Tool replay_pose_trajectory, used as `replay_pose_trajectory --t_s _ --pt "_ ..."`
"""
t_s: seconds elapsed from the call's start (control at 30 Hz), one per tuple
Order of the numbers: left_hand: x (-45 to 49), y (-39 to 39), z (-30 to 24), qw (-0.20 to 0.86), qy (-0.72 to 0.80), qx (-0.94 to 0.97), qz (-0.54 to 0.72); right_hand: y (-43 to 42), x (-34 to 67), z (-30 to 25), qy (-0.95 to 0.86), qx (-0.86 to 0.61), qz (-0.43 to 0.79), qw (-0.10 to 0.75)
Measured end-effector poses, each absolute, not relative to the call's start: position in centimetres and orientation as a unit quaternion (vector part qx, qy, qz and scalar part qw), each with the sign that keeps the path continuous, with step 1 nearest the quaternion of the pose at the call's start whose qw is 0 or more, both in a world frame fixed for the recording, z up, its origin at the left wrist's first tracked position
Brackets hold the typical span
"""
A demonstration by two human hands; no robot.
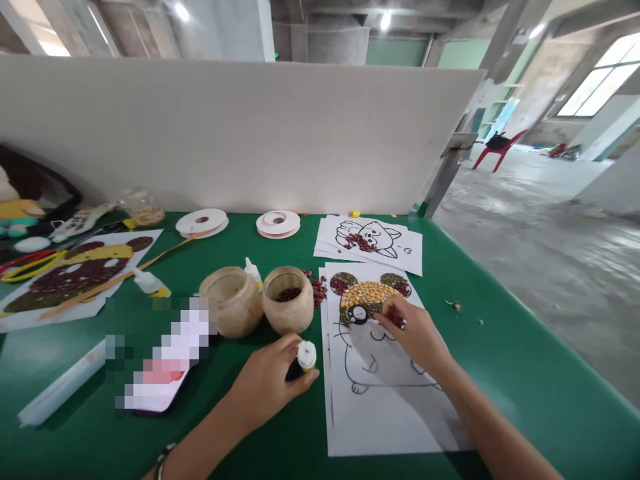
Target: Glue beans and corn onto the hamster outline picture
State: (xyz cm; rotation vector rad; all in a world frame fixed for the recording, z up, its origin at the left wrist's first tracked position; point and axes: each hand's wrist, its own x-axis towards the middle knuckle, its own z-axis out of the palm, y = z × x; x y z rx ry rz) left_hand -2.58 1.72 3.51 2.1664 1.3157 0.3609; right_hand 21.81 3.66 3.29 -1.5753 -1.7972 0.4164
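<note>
White paper sheet with a black-outlined cartoon animal (pixel 385 363): flat on the green table (pixel 505 360), nearer its right edge, drawing's head toward the far edge. More paper shows beneath along its left side. Handling (judged): very light, limp, easily creased or slid; seeded head probably stiffer and heavier, pieces might shed. Best hold: plain margins at the lower corners, with support from below. Appearance: rounded body bare white; forehead filled with yellow kernels; ears dark green and red; dark green patch about the black-and-white eye.

Right hand (pixel 414 328): over the animal's face, fingers narrow, tips close together beside the eye. Cannot tell whether a seed is pinched.

Round tan pot with dark red contents (pixel 289 316): upright, left of the sheet. Probably rigid; grip around the belly.

Small white bottle with a yellow band (pixel 307 355): held between thumb and fingers of the left hand (pixel 265 375), just left of the sheet. Likely light, smooth, squeezable; hold by its sides.

Loose dark red seeds (pixel 319 292): between pot and sheet. Likely hard, prone to roll; fingertip pinch.
</note>
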Motion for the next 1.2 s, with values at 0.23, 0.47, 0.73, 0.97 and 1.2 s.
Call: replay_pose_trajectory --t_s 0.23,0.47,0.73,0.97,1.2 --pt "-3.6 1.5 3.6 0.226 0.508 0.824 0.108 3.4 21.2 3.0 -0.685 -0.613 0.181 0.350" --pt "-3.5 0.8 3.4 0.228 0.512 0.821 0.108 3.3 21.5 2.7 -0.693 -0.622 0.134 0.338" --pt "-4.8 -0.2 4.7 0.185 0.556 0.805 0.089 2.7 20.5 3.7 -0.731 -0.576 0.171 0.322" --pt "-7.0 0.1 4.5 0.130 0.648 0.749 0.050 5.3 16.8 8.5 -0.798 -0.518 0.141 0.273" --pt "-7.2 0.9 4.4 0.114 0.685 0.719 0.028 9.1 9.9 10.1 -0.898 -0.373 0.078 0.220"
